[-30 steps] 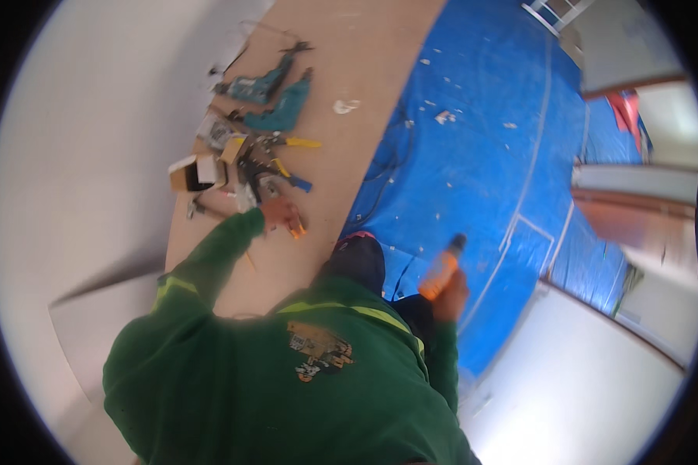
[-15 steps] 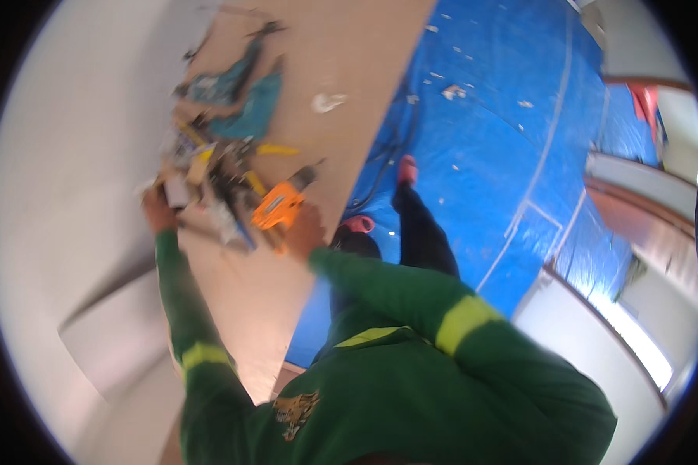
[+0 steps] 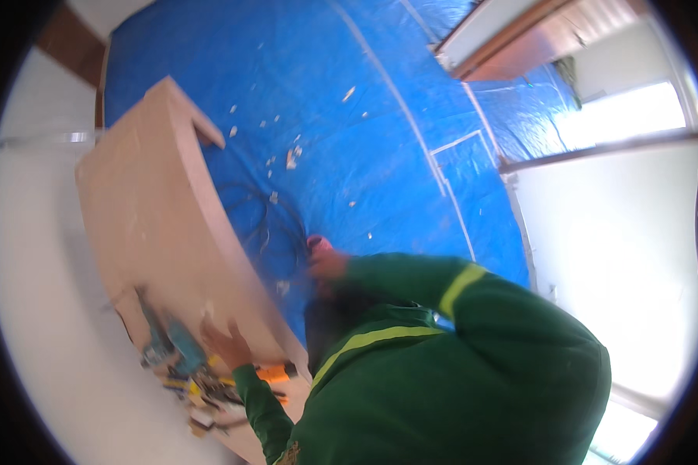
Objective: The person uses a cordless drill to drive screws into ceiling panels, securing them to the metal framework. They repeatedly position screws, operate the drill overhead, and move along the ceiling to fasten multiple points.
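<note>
My left hand [image 3: 226, 343] is over the tan wooden bench top [image 3: 143, 209], fingers spread and nothing in them. Close beside it lie two teal power tools [image 3: 184, 346], and an orange drill [image 3: 274, 373] partly hidden by my left wrist. A jumble of hand tools [image 3: 207, 387] with yellow parts lies on the bench nearer to me. Past the bench's right edge, my right hand [image 3: 328, 265] hangs above the blue sheeting, by a pink shoe [image 3: 317, 242]. Motion smears its fingers, so whether it holds anything does not show.
Blue plastic sheeting [image 3: 380, 178] covers the floor, with pale tape lines and scattered scraps [image 3: 292, 157]. Dark cable [image 3: 267, 203] lies coiled beside the bench. A white wall [image 3: 31, 271] runs along the left; another wall [image 3: 613, 232] stands at the right.
The view has swung, bringing the bench's far end into sight. My left hand has left the tool jumble for the bench top. My right hand has come away from the orange drill, past the bench edge.
</note>
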A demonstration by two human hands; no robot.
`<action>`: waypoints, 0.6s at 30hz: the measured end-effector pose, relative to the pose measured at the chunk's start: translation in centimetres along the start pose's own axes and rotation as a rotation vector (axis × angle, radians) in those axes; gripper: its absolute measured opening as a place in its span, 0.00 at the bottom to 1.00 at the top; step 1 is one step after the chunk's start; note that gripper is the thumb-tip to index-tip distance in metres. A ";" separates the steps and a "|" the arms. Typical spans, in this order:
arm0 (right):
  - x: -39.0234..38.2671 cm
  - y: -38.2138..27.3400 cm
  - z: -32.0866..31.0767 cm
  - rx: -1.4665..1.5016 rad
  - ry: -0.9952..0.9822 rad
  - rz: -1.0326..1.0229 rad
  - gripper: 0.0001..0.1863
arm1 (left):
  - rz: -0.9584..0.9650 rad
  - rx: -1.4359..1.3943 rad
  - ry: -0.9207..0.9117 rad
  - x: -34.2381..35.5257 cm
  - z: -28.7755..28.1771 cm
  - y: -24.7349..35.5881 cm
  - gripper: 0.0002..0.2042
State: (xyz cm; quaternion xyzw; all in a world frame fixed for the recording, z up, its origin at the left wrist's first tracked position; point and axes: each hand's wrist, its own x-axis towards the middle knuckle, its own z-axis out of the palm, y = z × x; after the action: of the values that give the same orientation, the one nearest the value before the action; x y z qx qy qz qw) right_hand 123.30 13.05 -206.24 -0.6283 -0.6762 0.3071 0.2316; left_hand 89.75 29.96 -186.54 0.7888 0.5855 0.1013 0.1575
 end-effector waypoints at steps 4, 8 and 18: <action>-24.6 14.7 -14.1 -0.259 0.265 1.089 0.22 | 0.205 -0.262 -0.105 5.3 2.9 2.7 0.34; -45.6 11.4 -22.1 -0.071 1.016 1.500 0.25 | 0.328 -0.204 -0.400 9.4 7.7 7.7 0.34; -60.0 4.9 7.1 0.210 -0.062 1.542 0.15 | 0.402 -0.269 -1.019 7.1 27.5 20.3 0.25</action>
State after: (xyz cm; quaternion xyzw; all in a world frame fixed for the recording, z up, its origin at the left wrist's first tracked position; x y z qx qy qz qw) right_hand 128.02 -47.26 -210.36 -0.8870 -0.0216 0.4612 -0.0079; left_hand 119.42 27.77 -204.84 0.8069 0.2555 -0.1905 0.4973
